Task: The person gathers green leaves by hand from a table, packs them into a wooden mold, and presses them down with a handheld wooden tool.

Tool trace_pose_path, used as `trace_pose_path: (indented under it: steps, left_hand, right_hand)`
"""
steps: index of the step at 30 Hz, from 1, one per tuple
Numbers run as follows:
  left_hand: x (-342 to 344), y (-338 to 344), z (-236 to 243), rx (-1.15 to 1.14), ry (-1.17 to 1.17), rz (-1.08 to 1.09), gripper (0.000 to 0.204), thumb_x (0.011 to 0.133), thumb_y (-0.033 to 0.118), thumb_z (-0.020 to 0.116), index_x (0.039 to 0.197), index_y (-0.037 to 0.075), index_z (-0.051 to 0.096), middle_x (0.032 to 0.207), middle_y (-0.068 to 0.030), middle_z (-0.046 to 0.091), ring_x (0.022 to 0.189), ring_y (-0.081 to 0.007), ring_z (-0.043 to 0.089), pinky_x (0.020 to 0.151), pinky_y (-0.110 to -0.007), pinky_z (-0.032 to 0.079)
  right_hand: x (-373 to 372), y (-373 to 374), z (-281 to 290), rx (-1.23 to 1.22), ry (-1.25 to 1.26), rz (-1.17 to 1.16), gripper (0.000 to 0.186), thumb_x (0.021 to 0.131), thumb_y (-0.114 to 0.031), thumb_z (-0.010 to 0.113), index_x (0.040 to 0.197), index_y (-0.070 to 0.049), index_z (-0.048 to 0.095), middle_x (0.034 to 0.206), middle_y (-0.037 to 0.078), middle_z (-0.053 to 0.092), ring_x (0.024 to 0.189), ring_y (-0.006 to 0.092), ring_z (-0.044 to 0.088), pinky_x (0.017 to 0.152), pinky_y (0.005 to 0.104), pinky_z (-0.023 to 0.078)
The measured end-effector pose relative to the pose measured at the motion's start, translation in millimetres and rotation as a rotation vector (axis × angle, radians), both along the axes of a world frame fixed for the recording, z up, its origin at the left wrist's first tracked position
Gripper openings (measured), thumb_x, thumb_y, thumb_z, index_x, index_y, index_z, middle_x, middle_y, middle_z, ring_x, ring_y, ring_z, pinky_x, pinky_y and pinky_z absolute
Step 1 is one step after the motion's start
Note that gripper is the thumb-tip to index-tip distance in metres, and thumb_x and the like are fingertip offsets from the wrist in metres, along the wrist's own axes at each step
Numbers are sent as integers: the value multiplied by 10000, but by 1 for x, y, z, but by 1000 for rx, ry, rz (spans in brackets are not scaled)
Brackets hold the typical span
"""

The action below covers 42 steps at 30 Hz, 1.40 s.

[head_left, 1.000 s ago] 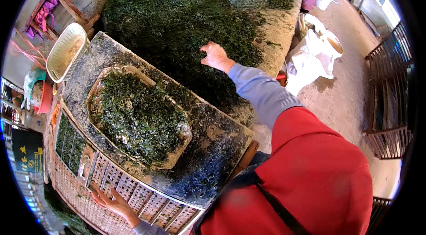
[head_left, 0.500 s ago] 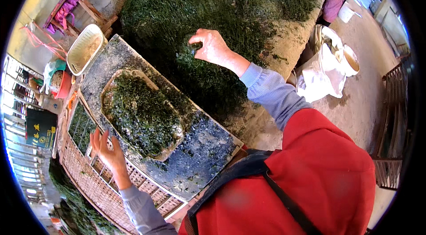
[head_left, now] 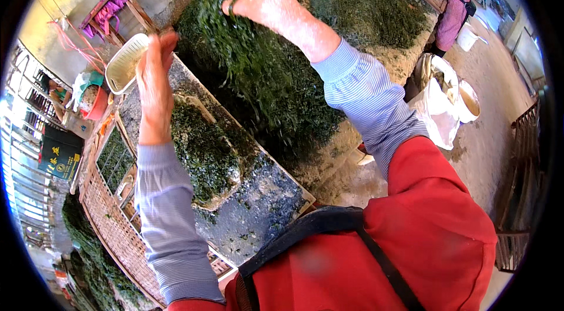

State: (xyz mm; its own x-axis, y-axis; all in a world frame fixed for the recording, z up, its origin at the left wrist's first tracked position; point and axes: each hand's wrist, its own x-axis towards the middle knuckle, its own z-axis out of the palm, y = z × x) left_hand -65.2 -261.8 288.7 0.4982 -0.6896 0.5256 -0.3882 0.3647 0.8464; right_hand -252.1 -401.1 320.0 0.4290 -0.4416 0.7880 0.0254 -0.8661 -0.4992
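Observation:
My right hand (head_left: 267, 5) is raised over the big heap, its fingers closed around a clump of stringy dark green leaves (head_left: 220, 26). Strands hang from the clump and overlap the heap (head_left: 282, 91), so its lower end is hard to separate. My left hand (head_left: 155, 91) is upright over the far left of the grey board (head_left: 252, 223), fingers stretched out and nothing visible in them. On the board lies a shallow frame (head_left: 197, 105) holding a layer of the same green leaves (head_left: 202, 155). My left forearm hides the frame's left side.
A white plastic basket (head_left: 120, 67) stands beyond the board's far left corner. Woven bamboo trays (head_left: 108, 223) lie along its left side. Right of the heap are a white sack (head_left: 435, 108) and a bucket (head_left: 468, 102). Another person (head_left: 452, 2) stands at far right.
My right hand has risen and moved farther away, lifting the leaf clump. My left hand has swung from the board's left edge up toward the white basket. The view has shifted slightly.

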Motion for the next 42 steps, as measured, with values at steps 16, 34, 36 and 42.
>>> trace_pose_path:
  steps: [16, 34, 36, 42]
  left_hand:
    - [-65, -22, -114, 470, 793, -663, 448, 911, 345, 511, 1178, -10, 460, 831, -64, 588, 576, -120, 498, 499, -260, 393]
    - [-23, -31, -110, 607, 1200, -426, 239, 938, 120, 453, 1122, -32, 432, 780, -46, 492, 473, -56, 311, 365, -194, 255]
    - [-27, -28, -99, 577, 1096, -490, 229, 923, 125, 482, 1092, -28, 464, 784, -39, 512, 475, -57, 328, 377, -184, 263]
    - [-59, -27, -58, 530, 935, -70, 219, 873, 161, 553, 1015, -5, 567, 901, -78, 625, 609, -104, 569, 477, -177, 452]
  right_hand:
    - [23, -60, -90, 492, 419, 143, 473, 693, -95, 717, 1135, -23, 568, 953, 156, 628, 860, 216, 602, 806, 360, 506]
    - [-19, 56, -241, 121, 586, 127, 166, 822, -155, 530, 742, -10, 533, 623, 138, 581, 574, 297, 591, 556, 438, 428]
    - [-28, 66, -198, -128, 678, 24, 127, 793, -139, 542, 715, -40, 533, 593, 111, 577, 556, 286, 593, 555, 437, 411]
    - [-6, 56, -93, -265, 355, 51, 82, 769, -75, 542, 734, -2, 558, 513, 127, 558, 458, 235, 584, 486, 374, 432]
